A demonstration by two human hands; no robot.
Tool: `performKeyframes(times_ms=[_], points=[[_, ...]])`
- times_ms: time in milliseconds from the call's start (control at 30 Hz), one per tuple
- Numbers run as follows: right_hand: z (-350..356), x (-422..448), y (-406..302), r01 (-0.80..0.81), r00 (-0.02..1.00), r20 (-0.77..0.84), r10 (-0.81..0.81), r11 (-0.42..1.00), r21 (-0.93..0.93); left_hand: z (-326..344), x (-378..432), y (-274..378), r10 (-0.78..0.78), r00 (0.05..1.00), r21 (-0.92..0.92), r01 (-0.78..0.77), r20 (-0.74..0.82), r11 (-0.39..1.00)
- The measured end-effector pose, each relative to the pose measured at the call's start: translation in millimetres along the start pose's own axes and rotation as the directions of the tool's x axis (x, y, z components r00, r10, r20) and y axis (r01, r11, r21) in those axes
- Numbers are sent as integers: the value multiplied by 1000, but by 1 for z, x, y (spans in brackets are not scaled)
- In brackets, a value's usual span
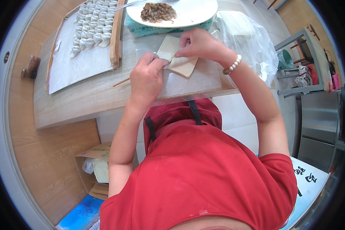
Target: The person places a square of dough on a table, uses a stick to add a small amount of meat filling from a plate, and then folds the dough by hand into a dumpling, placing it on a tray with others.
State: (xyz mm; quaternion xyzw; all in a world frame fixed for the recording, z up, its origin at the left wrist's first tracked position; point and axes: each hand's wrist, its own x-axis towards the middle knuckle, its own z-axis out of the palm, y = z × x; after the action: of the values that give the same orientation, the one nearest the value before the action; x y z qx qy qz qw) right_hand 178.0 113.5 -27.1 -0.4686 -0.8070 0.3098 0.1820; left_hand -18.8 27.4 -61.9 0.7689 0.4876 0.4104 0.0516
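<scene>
Square dough wrappers [185,70] lie stacked on a translucent sheet [201,82] near the table's front edge. My right hand [199,44], wearing a beaded bracelet, pinches the upper wrapper, whose near part is folded over. At the same fold, the fingertips of my left hand [148,72] grip the dough's left side. A thin wooden stick [121,82] juts out to the left from beneath my left hand; whether it is held I cannot tell. Beyond the hands, a white plate [195,14] carries a heap of brown minced filling [158,12].
Several folded dumplings [93,26] stand in rows on a paper-lined, wooden-edged tray [74,72] at left. The plate rests on a green package [141,32]. A clear plastic bag [247,37] covers the table's right side. Below sits an open cardboard box [86,178].
</scene>
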Motion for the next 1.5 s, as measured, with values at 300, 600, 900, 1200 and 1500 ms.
performKeyframes(times_ms=[300,600,900,1200,1500], points=[[20,-24,13,206,964,-218,-152,947,248,-13,11,-9,-199,961,-136,228,193,964],[32,-24,1,53,774,-608,-175,975,-214,-26,21,-9,-418,850,-212,494,319,843],[61,-72,-52,237,940,-282,194,226,945,-12,1,38,-404,862,-545,507,307,667],[43,-68,-40,415,820,-503,273,322,851,-39,-34,37,-571,755,-736,579,322,350],[83,-82,-72,226,962,-240,129,112,968,0,-19,49,-639,676,-923,180,367,-340]])
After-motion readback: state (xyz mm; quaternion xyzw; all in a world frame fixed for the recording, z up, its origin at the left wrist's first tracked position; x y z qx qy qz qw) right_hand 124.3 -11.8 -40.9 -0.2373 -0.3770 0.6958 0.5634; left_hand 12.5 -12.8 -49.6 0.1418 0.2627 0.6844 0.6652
